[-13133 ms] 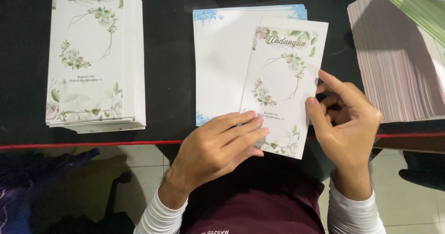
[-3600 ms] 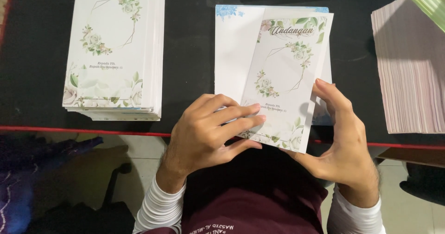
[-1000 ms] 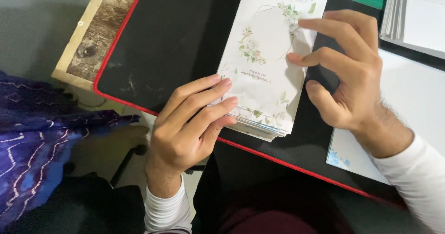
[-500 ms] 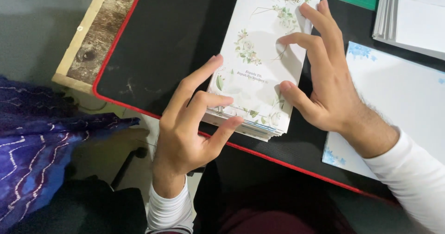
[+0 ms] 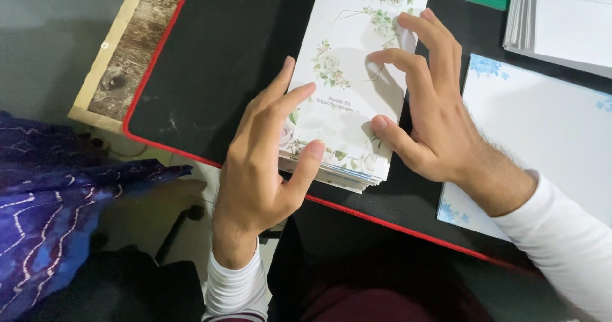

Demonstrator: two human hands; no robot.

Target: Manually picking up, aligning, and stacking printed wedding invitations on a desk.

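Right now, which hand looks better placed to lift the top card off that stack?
Probably the right hand: its fingertips already rest on the top card. The left hand only presses against the stack's left edge and near corner.

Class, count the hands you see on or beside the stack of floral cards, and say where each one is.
2. The left hand holds the stack of cards at its near left corner; the right hand rests its fingertips on the top card.

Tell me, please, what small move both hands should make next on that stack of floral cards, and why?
Probably squeeze the stack of cards square. The left hand cups its near left corner, the right hand rests fingertips on top, and the lower cards fan out unevenly at the near edge on the black mat.
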